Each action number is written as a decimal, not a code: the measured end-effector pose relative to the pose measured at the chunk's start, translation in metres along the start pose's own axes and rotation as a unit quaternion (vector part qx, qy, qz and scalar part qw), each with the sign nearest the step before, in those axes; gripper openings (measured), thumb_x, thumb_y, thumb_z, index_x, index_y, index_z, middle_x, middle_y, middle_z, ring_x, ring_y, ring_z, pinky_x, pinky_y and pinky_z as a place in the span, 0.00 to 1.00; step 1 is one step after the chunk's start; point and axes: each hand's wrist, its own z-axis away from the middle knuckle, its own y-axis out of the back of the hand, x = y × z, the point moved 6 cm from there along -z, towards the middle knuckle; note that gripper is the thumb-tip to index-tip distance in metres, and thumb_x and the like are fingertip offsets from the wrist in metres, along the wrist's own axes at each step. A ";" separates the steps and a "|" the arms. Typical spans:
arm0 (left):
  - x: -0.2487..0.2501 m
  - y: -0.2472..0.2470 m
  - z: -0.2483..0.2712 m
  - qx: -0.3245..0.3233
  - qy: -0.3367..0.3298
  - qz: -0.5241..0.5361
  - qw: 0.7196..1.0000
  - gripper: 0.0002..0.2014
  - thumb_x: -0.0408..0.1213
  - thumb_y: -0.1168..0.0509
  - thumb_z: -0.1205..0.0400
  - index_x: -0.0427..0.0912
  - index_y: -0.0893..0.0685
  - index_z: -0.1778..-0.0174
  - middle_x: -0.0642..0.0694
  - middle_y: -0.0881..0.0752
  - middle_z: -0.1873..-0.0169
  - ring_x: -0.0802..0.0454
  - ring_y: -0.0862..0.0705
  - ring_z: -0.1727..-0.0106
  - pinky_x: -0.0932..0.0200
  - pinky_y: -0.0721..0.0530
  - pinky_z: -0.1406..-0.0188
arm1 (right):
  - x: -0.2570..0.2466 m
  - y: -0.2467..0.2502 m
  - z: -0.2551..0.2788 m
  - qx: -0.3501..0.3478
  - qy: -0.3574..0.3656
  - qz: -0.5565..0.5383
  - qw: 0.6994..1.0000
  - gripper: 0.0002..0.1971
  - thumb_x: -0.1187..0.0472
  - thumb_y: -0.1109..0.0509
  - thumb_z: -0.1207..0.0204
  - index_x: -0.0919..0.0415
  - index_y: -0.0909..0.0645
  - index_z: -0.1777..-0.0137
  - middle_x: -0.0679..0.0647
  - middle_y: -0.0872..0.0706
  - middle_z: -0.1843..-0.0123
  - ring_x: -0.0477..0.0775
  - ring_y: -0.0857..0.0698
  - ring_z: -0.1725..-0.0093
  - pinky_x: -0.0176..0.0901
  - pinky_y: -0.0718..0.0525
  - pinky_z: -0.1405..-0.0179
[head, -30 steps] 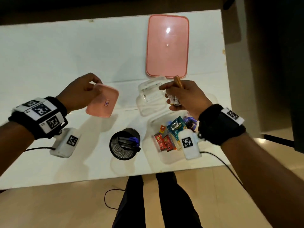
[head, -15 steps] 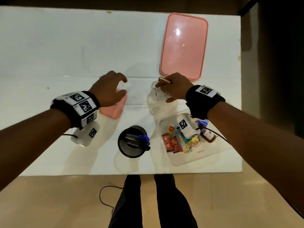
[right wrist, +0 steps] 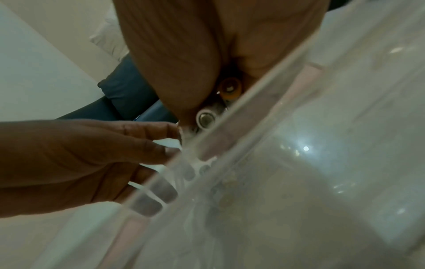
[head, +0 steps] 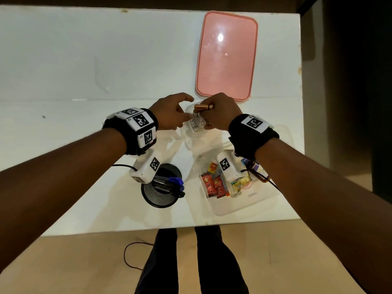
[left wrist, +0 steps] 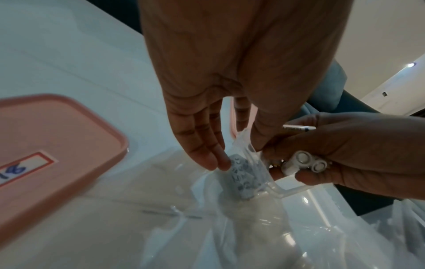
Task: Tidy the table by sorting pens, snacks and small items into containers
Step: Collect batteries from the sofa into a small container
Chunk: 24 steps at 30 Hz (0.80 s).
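Observation:
Both hands meet over a small clear container [head: 196, 140] in the middle of the white table [head: 84, 60]. My right hand [head: 212, 119] grips several batteries: a copper one [head: 203, 107] sticks out on top, white ones [left wrist: 303, 162] show below it. In the right wrist view their ends [right wrist: 205, 119] sit just above the container's rim [right wrist: 230, 136]. My left hand [head: 182, 110] pinches the container's near wall [left wrist: 250, 174] between thumb and fingers. The small pink lid [left wrist: 46, 145] lies flat on the table to the left, hidden under my left arm in the head view.
A large pink lid [head: 226, 56] lies at the back right. A black mesh cup [head: 162, 192] with pens stands near the front edge. Beside it a large clear box [head: 244, 206] holds snack packets. A cable hangs below the table edge.
My left hand has set down the small pink lid and moved right to the clear container. My right hand, still holding the batteries, has lowered onto the container's opening.

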 end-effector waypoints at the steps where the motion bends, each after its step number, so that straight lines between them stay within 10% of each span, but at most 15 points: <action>1: 0.001 -0.003 -0.002 -0.003 0.001 0.000 1.000 0.23 0.40 0.32 0.18 0.53 0.26 0.27 0.44 0.13 0.53 0.44 0.10 0.53 0.47 0.10 0.50 | 0.001 0.000 -0.001 0.000 -0.006 -0.011 1.000 0.09 0.67 0.31 0.23 0.58 0.10 0.48 0.56 0.09 0.55 0.55 0.08 0.62 0.50 0.07 0.60; 18: 0.004 -0.008 -0.016 0.016 -0.010 -0.060 0.998 0.18 0.42 0.31 0.19 0.54 0.20 0.33 0.43 0.10 0.56 0.47 0.09 0.60 0.49 0.10 0.52 | -0.008 0.024 0.015 0.064 0.097 0.210 0.971 0.16 0.65 0.28 0.26 0.52 0.13 0.40 0.52 0.13 0.39 0.56 0.17 0.40 0.45 0.22 0.41; 24: 0.011 -0.005 -0.022 0.053 -0.061 -0.194 0.978 0.22 0.50 0.29 0.23 0.54 0.21 0.33 0.44 0.20 0.47 0.44 0.19 0.46 0.53 0.24 0.49 | -0.014 0.026 0.014 0.057 0.120 0.284 0.950 0.18 0.62 0.27 0.25 0.52 0.16 0.36 0.52 0.14 0.38 0.56 0.19 0.36 0.41 0.28 0.42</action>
